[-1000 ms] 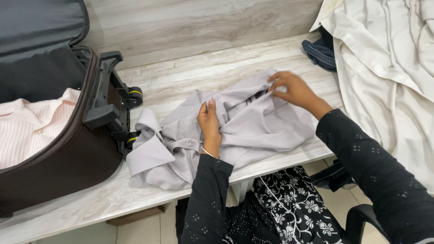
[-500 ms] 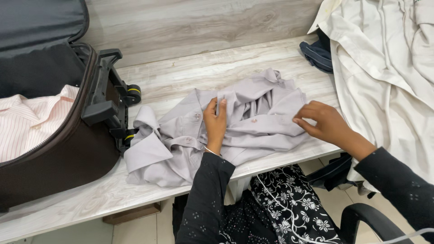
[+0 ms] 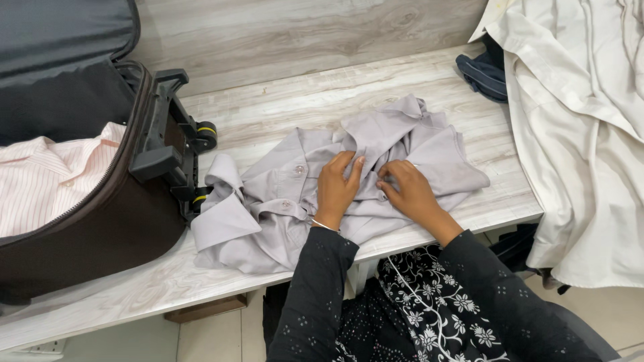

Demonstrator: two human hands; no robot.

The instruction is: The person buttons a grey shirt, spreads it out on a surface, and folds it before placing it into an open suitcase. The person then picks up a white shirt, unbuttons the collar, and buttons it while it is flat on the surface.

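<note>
While both hands are working at mid-table, the left hand (image 3: 337, 188) is pressing flat and the right hand (image 3: 405, 191) is pinching the crumpled grey shirt (image 3: 402, 144). Loose folds are likely slipping apart. Fingertips are burying in cloth; the suitcase (image 3: 100, 228) is running off-frame.

A crumpled shirt (image 3: 376, 174) lies on the table (image 3: 282, 100), near its front edge, with the left hand (image 3: 337, 189) and right hand (image 3: 406, 191) resting side by side on its middle. To its left an open suitcase (image 3: 100, 221) sits on the table with a folded shirt (image 3: 47, 181) inside. To the right lies a heap of cloth (image 3: 583, 134), with a folded garment (image 3: 484, 72) at its far left edge.
</note>
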